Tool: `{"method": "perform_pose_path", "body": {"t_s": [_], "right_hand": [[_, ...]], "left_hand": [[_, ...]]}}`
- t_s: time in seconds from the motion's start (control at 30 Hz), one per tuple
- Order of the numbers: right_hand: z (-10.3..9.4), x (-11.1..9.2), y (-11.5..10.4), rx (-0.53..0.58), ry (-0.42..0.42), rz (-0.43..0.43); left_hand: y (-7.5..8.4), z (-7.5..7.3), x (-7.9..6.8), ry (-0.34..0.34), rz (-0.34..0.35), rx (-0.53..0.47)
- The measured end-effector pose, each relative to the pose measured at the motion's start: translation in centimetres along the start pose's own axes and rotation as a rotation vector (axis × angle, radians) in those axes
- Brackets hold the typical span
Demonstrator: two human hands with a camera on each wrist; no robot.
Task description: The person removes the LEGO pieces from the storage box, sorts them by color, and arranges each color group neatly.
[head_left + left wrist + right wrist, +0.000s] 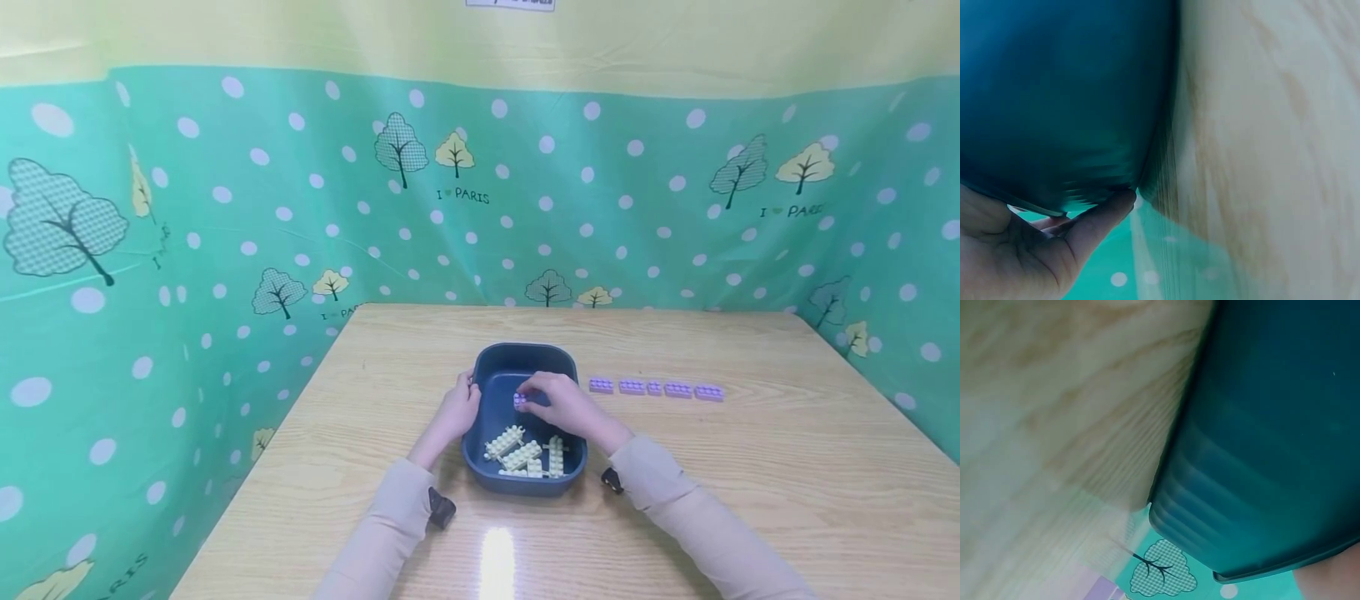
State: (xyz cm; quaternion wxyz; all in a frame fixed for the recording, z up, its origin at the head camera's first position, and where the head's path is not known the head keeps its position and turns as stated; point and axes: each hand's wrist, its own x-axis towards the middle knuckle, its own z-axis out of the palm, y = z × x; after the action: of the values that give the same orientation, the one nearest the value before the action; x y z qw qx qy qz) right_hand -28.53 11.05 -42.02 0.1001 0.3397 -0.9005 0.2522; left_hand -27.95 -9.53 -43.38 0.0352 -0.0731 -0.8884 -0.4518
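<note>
A dark blue bin with rounded corners stands on the wooden table. My left hand grips its left side; in the left wrist view the thumb lies along the outer wall and the other fingers are partly hidden at the rim. Inside the bin, my right hand pinches a small purple toy brick between thumb and fingers. Several cream studded toy bricks, some with small side pegs, lie loosely at the near end of the bin. The right wrist view has mostly the bin's outer wall.
To the right of the bin, several purple toy bricks lie in a row on the table, some longer than others. A green polka-dot curtain with printed trees hangs behind and at both sides.
</note>
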Motion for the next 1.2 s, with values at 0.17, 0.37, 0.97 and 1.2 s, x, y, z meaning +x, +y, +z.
{"method": "perform_pose_path", "body": {"t_s": [0.17,0.37,0.97,1.2], "right_hand": [[-0.1,0.0,-0.1,-0.023,0.021,-0.032],[-0.1,-0.1,0.3,-0.02,0.111,-0.097],[-2.2,-0.6,1.4,0.016,0.243,-0.09],[-2.9,-1.0,1.8,0.025,0.231,-0.042]], "left_hand": [[0.0,0.0,-0.1,-0.004,-0.001,-0.002],[-0.1,0.1,-0.2,-0.004,0.001,-0.003],[-0.1,0.0,-0.1,-0.018,0.017,0.047],[0.0,0.0,-0.1,-0.015,0.011,0.042]]}}
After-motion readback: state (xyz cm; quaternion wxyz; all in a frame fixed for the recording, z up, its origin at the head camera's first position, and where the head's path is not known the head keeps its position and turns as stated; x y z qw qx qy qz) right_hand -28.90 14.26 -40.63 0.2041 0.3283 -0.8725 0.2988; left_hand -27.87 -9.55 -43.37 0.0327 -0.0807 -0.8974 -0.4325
